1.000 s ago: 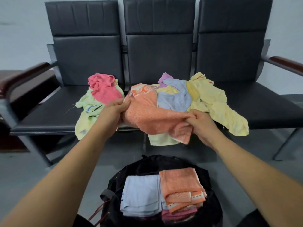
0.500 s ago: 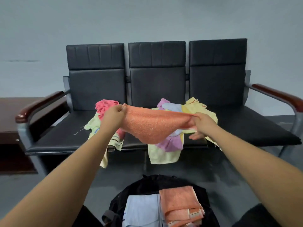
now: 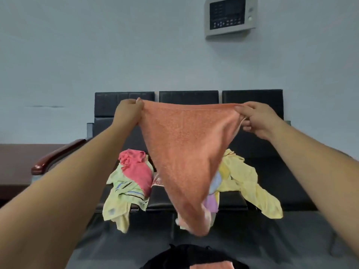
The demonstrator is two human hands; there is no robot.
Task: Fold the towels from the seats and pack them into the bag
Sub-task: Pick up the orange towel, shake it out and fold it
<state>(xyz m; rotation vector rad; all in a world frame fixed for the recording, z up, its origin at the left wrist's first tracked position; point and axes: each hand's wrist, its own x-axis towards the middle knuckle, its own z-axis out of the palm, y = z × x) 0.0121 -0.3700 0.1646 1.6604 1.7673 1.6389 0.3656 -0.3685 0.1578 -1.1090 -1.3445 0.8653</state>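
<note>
Now the left hand (image 3: 129, 111) pinches one top corner of the orange towel (image 3: 186, 152), and the right hand (image 3: 256, 118) pinches the opposite end of the same edge, fingers curled round the hem. The towel hangs in the air between them, in front of the seats (image 3: 281, 181) and beyond the bag (image 3: 174, 257). It sags to a point instead of hanging square, so the grip is probably not on two true corners. A clean fold likely calls for sliding the fingers along the hem to the real corners, pulling the top edge taut, and letting the cloth drop flat before bringing the corners together.

At the far left stands a brown table (image 3: 15, 164), then a wooden armrest (image 3: 58, 154). On the black seats lie unfolded towels: a striped green one (image 3: 124, 199) with a pink one (image 3: 136, 167) on top, then blue (image 3: 214, 183) and purple (image 3: 210, 202) ones partly hidden behind the held towel, and a yellow one (image 3: 250, 187) draped over the front edge. The floor (image 3: 291, 239) is dark grey. A control panel (image 3: 230, 16) hangs on the pale wall (image 3: 77, 55), upper right.
</note>
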